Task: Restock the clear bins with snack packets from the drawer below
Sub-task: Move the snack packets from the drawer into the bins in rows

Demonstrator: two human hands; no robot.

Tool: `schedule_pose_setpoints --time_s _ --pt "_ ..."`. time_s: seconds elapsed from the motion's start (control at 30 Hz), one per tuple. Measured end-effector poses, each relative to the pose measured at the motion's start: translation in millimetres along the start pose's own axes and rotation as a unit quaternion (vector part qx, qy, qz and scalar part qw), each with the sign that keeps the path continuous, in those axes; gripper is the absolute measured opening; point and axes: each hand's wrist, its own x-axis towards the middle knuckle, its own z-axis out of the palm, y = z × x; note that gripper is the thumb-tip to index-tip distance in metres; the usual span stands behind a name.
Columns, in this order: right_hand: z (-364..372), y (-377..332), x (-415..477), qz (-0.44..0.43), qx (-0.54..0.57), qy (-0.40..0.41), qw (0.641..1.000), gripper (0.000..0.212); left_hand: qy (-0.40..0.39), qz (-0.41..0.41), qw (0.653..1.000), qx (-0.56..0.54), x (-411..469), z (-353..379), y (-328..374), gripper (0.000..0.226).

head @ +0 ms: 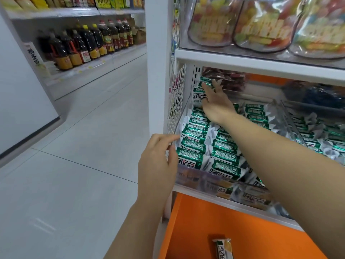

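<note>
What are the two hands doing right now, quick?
Left hand: open, fingers resting on the clear bin corner, holding nothing.
Right hand: fingers on a green packet at the bin's back.

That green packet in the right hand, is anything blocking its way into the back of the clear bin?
Nothing visible does. The right hand holds the green packet at the back of the clear bin, above the rows already laid there. The shelf above leaves an open gap.
</note>
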Motion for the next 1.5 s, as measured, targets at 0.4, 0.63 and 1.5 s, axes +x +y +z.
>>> schedule_pose_setpoints --time_s 0.4,0.63,1.5 --pt "-1 6 -4 -0.017 -0.010 -0.015 1.000 0.052 0.006 -0.010 1.000 -0.010 -2 2 2 0.029" --pt "-14 -6 -20 0.006 -0.100 0.017 0.995 0.074 -0.001 0.001 1.000 0.007 -3 0 0 0.028" --pt "-24 -14 -143 -0.194 -0.015 0.045 0.980 0.036 0.041 -0.004 0.996 0.080 -61 -10 -6 0.019"
